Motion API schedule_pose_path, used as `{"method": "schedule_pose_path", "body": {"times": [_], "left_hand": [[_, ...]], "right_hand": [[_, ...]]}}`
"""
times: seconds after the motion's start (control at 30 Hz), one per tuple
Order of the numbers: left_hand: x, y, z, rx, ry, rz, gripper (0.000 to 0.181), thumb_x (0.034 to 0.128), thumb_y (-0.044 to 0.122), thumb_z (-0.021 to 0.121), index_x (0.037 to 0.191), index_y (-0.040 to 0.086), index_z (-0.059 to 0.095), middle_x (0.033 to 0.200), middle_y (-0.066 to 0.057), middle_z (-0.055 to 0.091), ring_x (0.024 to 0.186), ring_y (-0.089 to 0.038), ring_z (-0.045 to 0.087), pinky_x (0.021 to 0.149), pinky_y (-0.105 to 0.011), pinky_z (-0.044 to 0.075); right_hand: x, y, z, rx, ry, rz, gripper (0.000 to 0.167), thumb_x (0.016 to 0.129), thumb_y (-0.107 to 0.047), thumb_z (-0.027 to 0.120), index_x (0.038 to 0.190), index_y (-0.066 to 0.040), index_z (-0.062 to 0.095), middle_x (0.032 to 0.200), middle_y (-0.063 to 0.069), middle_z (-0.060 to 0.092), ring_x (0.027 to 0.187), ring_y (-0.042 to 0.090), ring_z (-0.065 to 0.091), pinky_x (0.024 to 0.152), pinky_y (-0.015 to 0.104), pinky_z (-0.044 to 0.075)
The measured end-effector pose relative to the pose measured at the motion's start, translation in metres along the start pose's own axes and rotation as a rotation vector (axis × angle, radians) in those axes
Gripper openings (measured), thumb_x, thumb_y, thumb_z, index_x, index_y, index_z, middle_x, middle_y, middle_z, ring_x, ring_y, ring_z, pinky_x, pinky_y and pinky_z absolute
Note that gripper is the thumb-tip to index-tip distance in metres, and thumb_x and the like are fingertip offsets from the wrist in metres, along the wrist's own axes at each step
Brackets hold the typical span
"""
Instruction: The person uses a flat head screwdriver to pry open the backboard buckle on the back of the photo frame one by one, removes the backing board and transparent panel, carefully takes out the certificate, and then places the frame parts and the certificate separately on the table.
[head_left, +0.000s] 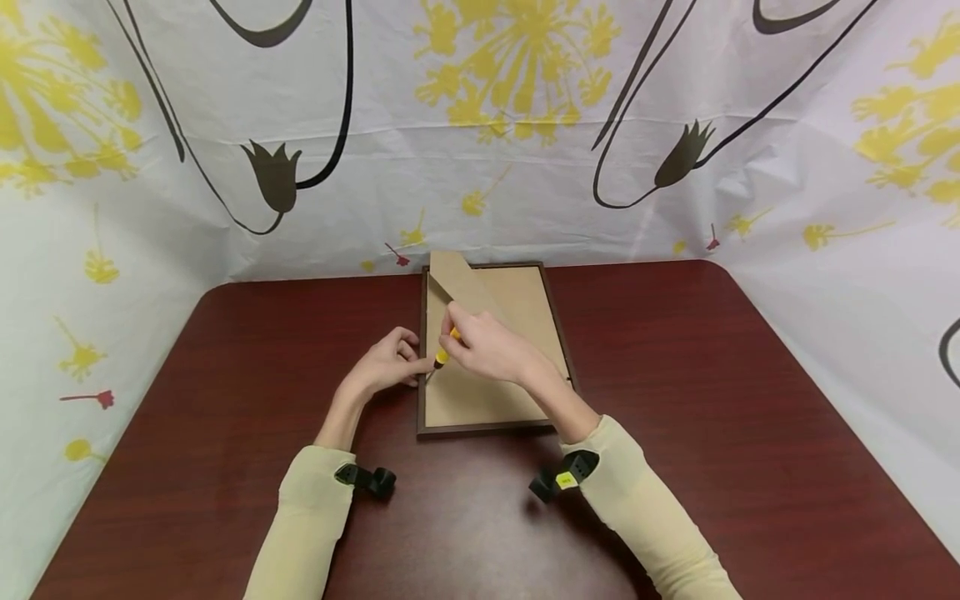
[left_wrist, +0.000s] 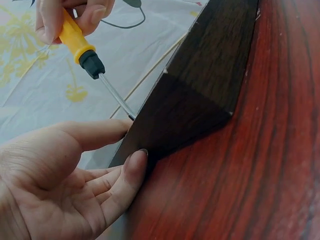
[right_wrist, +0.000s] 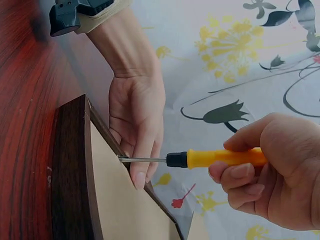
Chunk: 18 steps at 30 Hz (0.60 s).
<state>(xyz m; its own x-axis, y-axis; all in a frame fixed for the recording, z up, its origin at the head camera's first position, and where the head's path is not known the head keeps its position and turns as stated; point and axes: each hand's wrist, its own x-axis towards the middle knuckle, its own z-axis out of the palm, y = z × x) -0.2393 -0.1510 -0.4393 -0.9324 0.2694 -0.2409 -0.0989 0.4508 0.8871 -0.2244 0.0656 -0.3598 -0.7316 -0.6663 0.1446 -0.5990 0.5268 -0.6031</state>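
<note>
A dark-brown picture frame (head_left: 480,430) lies back side up on the table, showing its tan backing board (head_left: 480,404). A cardboard stand flap (head_left: 452,271) sticks up from the board near the far end. My right hand (head_left: 487,342) grips a screwdriver (right_wrist: 200,159) by its yellow handle. The metal shaft slants down, and its tip meets the inner edge of the frame's left side. My left hand (left_wrist: 75,175) pinches that side, thumb on top by the screwdriver tip and fingers against the outer face. The tip's exact contact is hard to make out.
The dark-red wooden table (head_left: 225,467) stretches around the frame on both sides and in front. Behind it hangs a white cloth (head_left: 360,225) printed with yellow and grey flowers. Each wrist carries a black strapped camera (head_left: 375,482).
</note>
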Motion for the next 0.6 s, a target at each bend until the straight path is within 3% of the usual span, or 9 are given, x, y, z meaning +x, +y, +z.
{"method": "schedule_pose_path", "body": {"times": [0.2,0.4,0.6], "left_hand": [[-0.001,-0.002,-0.002,-0.034,-0.001,0.019,0.053,0.0931,0.012,0.071,0.134,-0.005,0.042,0.098,-0.017,0.059,0.075,-0.023,0.067,0.072,-0.036,0.059],[0.001,-0.004,0.001,-0.084,0.0,0.041,0.047,0.0902,0.002,0.065,0.13,-0.007,0.042,0.097,-0.017,0.059,0.073,-0.021,0.066,0.071,-0.036,0.059],[0.001,-0.004,0.001,-0.096,0.005,0.034,0.042,0.0906,0.001,0.064,0.126,-0.005,0.043,0.096,-0.014,0.056,0.076,-0.021,0.064,0.072,-0.034,0.058]], "right_hand": [[0.003,-0.003,0.005,0.036,-0.004,-0.023,0.012,0.104,-0.019,0.058,0.104,-0.007,0.055,0.074,0.002,0.065,0.06,0.009,0.057,0.055,0.022,0.044],[0.007,-0.012,0.012,-0.003,0.039,-0.071,0.015,0.101,-0.02,0.065,0.1,-0.007,0.056,0.077,-0.002,0.061,0.061,0.008,0.055,0.058,0.021,0.045],[0.014,-0.019,0.02,-0.057,0.056,-0.098,0.02,0.1,-0.024,0.067,0.1,-0.006,0.057,0.076,0.001,0.055,0.06,0.01,0.048,0.057,0.019,0.041]]}}
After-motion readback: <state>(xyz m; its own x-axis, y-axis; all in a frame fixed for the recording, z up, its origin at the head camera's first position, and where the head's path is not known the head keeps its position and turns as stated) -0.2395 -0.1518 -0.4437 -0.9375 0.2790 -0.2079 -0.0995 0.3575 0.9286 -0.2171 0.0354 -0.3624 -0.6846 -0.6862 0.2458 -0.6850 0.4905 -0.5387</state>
